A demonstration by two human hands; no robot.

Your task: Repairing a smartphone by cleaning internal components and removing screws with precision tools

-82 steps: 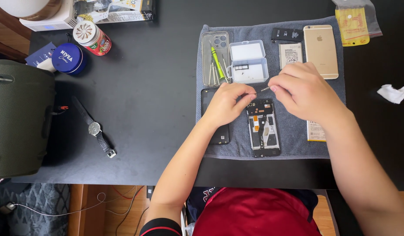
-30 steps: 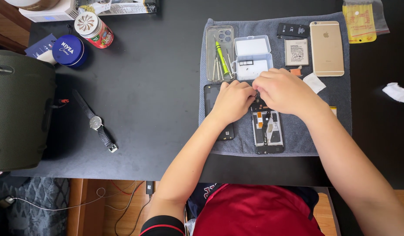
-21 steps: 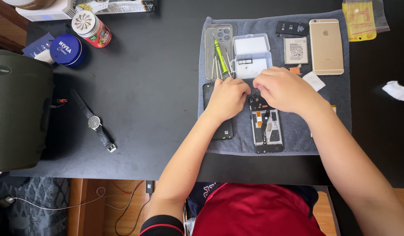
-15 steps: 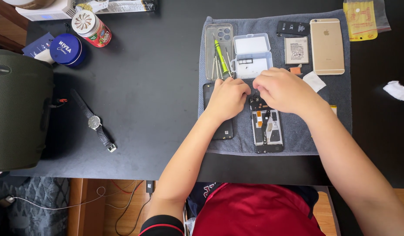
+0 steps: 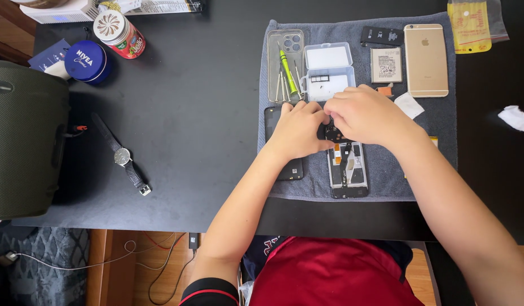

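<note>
Opened phone (image 5: 348, 170), top under hands (image 5: 335, 122)

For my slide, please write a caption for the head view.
Both hands, left and right, work on an opened phone on a grey towel.

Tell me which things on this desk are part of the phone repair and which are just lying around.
In use: opened phone, left hand, right hand, grey towel, screwdriver set, clear parts box, battery.

Lying about: wristwatch, blue cream tin, red can, green bag, crumpled tissue.
</note>
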